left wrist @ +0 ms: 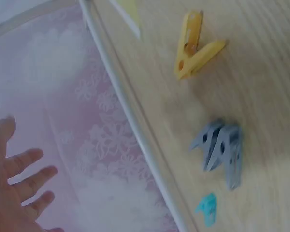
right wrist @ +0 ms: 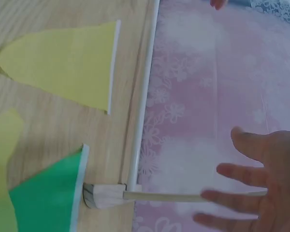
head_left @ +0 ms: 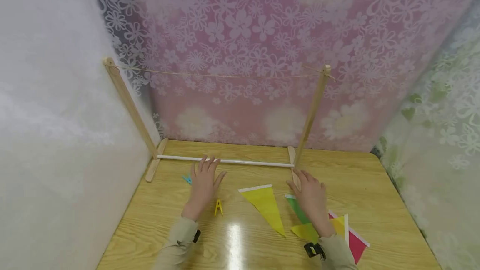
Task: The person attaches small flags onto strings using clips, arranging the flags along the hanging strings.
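Observation:
My left hand (head_left: 204, 184), fingers spread and holding nothing, is over the table near the white rod (head_left: 255, 163) of a wooden stand. Around it lie a yellow clothespin (head_left: 218, 207), a teal clothespin (left wrist: 209, 210) and grey clothespins (left wrist: 224, 150), the grey hidden in the head view. With its fingers apart and nothing in them, my right hand (head_left: 311, 197) is in front of the stand's right post (head_left: 313, 116). A yellow pennant (head_left: 264, 207) with a white edge lies between the hands. Under the right arm are a green pennant (head_left: 297, 209) and a red pennant (head_left: 357, 246), partly covered.
A thin string (head_left: 225, 76) runs between the tops of the right post and the left post (head_left: 131, 107). The stand's feet rest on the wooden table (head_left: 150, 224). A flowered pink curtain (head_left: 240, 107) hangs behind; a pale wall (head_left: 56, 136) borders the left.

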`<action>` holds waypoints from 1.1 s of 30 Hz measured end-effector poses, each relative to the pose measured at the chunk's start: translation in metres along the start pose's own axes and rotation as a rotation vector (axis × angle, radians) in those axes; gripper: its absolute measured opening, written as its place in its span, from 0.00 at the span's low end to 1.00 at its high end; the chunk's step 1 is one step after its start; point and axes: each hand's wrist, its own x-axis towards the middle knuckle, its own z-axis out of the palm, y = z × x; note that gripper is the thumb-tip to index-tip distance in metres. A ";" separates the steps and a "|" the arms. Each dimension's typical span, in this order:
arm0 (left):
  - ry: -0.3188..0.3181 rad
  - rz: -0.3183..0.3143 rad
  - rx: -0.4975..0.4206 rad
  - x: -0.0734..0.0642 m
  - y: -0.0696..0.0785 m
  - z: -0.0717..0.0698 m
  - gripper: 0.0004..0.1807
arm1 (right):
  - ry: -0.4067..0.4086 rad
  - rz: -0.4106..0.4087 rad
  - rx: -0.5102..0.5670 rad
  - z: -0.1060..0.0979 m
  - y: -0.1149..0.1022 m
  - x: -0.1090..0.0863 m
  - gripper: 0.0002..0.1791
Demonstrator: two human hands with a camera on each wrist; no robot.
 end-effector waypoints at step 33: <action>0.494 -0.344 0.015 0.085 -0.166 -0.131 0.14 | 0.200 0.005 0.132 -0.071 0.026 0.097 0.29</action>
